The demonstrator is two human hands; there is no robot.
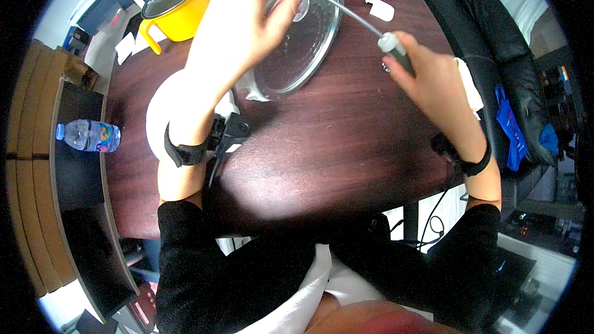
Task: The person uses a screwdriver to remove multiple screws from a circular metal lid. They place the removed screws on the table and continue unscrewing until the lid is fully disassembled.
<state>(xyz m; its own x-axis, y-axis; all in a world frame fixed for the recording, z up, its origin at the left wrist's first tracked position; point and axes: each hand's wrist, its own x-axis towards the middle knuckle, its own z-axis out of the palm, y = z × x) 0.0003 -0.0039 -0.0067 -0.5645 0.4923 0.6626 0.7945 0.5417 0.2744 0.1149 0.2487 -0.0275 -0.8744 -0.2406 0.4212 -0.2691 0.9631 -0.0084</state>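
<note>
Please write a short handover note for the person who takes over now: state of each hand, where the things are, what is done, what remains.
Left hand: grips the round metal inner lid of the white cooker, holding it tilted on the dark wooden table.
Right hand: holds a screwdriver; its tip is at the lid's upper rim.
Nearby: yellow pot at the far left, small white part at the far right.
Done: cannot tell if any screw is out.
Left: the work at the lid's rim.

Colourful-labelled water bottle point(88, 135), far left
</note>
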